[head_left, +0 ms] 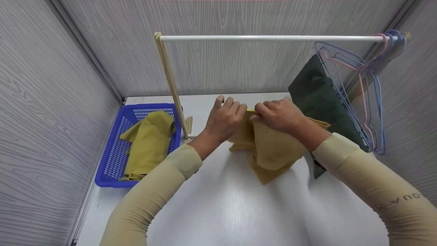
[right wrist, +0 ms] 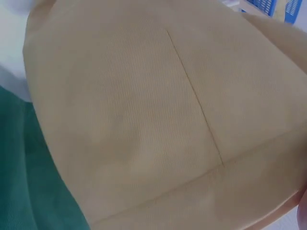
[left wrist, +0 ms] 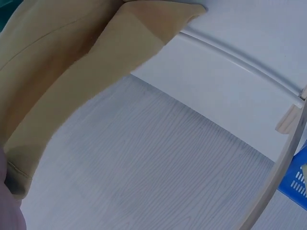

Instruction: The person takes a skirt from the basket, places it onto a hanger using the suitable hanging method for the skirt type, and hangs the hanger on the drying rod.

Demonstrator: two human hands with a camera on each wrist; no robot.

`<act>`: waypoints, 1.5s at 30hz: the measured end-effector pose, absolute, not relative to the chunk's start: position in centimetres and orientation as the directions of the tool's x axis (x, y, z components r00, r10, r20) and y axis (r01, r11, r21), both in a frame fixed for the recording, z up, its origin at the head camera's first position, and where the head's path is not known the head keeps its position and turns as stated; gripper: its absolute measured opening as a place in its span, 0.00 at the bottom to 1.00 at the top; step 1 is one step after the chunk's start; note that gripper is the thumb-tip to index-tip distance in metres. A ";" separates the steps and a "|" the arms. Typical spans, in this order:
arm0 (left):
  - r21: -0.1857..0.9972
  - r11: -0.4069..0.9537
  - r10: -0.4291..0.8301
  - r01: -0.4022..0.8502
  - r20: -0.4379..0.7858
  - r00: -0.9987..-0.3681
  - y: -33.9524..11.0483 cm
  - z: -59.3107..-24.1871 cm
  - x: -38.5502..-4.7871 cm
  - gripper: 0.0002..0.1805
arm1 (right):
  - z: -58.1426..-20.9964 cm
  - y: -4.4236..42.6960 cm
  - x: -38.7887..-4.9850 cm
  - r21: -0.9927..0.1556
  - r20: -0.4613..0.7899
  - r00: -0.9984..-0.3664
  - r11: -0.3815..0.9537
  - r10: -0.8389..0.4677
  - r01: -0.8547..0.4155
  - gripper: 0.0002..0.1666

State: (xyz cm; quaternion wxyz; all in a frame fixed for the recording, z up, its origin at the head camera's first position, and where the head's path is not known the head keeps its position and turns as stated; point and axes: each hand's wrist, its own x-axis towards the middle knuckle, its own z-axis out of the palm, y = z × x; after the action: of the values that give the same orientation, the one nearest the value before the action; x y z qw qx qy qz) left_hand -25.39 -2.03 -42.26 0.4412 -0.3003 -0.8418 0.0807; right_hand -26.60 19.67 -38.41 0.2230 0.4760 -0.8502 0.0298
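Both hands hold a tan cloth (head_left: 278, 148) by its upper edge, above the white table. My left hand (head_left: 227, 118) has its fingers curled over the left end of that edge. Close beside it, my right hand (head_left: 281, 115) grips the edge further right. From there the cloth hangs in loose folds, its lower corner pointing down. In the right wrist view a stitched seam and a hem cross the cloth (right wrist: 134, 120), with a bit of the right hand (right wrist: 302, 211) at the edge. Only a sliver of the left hand (left wrist: 10, 206) shows in the left wrist view.
A white rail (head_left: 266, 38) on a wooden post (head_left: 170, 78) spans the back. Pink and blue hangers (head_left: 363, 99) hang at its right end, with a dark green cloth (head_left: 319, 90) beside them. On the left, a blue basket (head_left: 107, 164) holds a yellow-green cloth (head_left: 150, 147).
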 end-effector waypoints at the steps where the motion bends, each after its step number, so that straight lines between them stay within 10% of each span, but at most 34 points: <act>1: -0.401 0.803 0.581 0.441 0.690 -0.431 -2.2 -42.3 -25.4 0.10 | -38.5 19.7 -26.6 0.168 0.389 -0.452 0.544 -0.803 -0.822 0.18; 14: -0.389 0.760 0.631 0.520 0.631 -0.451 -4.0 -42.4 -25.4 0.08 | -39.2 19.9 -26.6 0.199 0.198 -0.588 0.620 -0.784 -0.759 0.10; 32: -0.333 0.754 0.638 0.566 0.579 -0.508 -6.7 -41.8 -25.7 0.09 | -42.6 22.3 -26.2 0.262 0.481 -0.566 0.726 -0.669 -0.635 0.12; 45: -0.313 0.719 0.689 0.621 0.445 -0.573 -8.9 -41.7 -25.2 0.08 | -41.1 24.4 -26.8 0.258 0.409 -0.456 0.580 -0.790 -0.773 0.27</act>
State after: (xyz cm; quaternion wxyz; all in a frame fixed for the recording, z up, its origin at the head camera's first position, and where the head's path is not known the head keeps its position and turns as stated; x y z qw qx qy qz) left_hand -25.25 -8.92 -41.70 0.2767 -0.3700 -0.8848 0.0610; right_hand -26.77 24.39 -41.06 0.2492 0.4580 -0.8531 -0.0173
